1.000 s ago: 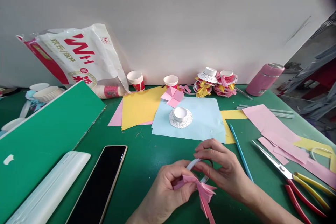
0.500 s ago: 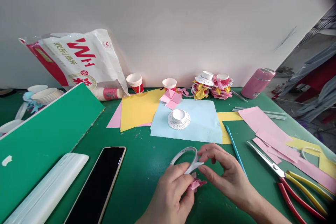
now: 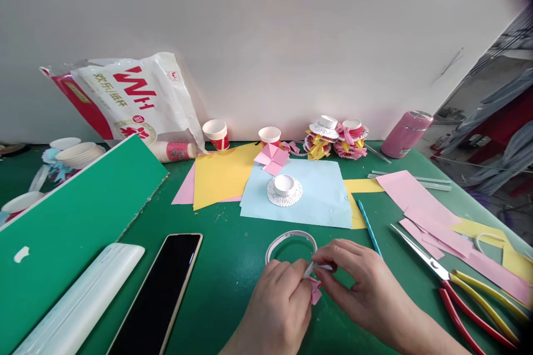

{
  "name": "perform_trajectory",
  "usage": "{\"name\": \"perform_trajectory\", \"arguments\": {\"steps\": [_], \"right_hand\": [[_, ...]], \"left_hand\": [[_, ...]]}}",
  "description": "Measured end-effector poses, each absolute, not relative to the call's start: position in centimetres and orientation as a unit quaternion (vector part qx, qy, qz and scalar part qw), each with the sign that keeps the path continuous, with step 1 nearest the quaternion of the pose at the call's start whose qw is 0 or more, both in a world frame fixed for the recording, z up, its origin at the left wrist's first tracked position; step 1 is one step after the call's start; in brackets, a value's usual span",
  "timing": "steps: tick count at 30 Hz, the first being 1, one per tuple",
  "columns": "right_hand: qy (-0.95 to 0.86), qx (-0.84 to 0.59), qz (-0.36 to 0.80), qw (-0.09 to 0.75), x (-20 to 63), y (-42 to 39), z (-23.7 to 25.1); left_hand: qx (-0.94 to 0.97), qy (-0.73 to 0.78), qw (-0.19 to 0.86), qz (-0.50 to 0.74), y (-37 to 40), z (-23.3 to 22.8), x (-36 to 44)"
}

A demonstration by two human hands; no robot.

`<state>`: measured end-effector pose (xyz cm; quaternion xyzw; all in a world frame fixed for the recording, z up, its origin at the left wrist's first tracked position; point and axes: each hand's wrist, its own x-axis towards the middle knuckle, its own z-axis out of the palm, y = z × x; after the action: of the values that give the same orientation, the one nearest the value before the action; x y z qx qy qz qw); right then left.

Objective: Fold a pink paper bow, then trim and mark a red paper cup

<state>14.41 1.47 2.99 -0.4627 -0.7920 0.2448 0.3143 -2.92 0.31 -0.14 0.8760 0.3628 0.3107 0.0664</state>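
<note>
Hands are meeting low in the middle of the green table (image 3: 233, 244), fingertips together. The left hand (image 3: 278, 310) is pinching a small pink paper piece (image 3: 315, 292) between thumb and fingers, most of the piece hidden behind the knuckles. The right hand (image 3: 366, 288) is closing its thumb and forefinger narrowly on the end of a white strip (image 3: 291, 236), right where the strip is touching the pink piece. From that pinch the strip is curving up and round into a loop lying on the table just beyond the hands.

Past the loop, a light blue sheet (image 3: 320, 199) is lying flat, carrying a white cup base (image 3: 285, 189) with a frilled rim. A yellow sheet (image 3: 220, 175) is overlapping the blue one's left edge, and a folded pink square (image 3: 272, 158) is sitting at their far corner. Two paper cups (image 3: 216, 134) are standing by the white wall, near two finished frilled decorations (image 3: 335, 138) and a pink bottle (image 3: 406, 133) lying on its side.

To the right of the hands, a blue stick (image 3: 368, 227) is lying at a slant, then scissors (image 3: 453, 280) with red and yellow handles, beside pink strips (image 3: 433, 216). To the left, a dark phone (image 3: 160, 294) is lying face up, beside a white case (image 3: 79, 302) and a green board (image 3: 75, 216). A printed bag (image 3: 129, 100) is leaning against the wall.
</note>
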Motion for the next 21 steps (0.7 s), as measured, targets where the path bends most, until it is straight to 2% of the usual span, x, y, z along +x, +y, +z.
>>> {"name": "perform_trajectory", "arguments": {"steps": [3,6,13,21], "right_hand": [[-0.813,-0.464,0.169,0.308,14.2,1.2,3.4],[-0.818,-0.462,0.150,0.309,13.9,1.0,3.7],[-0.780,-0.472,0.296,0.285,14.1,0.8,4.5],[-0.715,-0.488,0.348,0.360,13.6,0.6,4.1]], "left_hand": [[0.875,0.362,0.001,0.322,0.4,0.7,-2.7],[0.875,0.370,-0.040,0.311,0.5,2.0,-2.6],[0.869,0.354,-0.049,0.343,0.4,2.2,-2.4],[0.865,0.350,-0.017,0.360,-0.4,1.8,-2.6]]}}
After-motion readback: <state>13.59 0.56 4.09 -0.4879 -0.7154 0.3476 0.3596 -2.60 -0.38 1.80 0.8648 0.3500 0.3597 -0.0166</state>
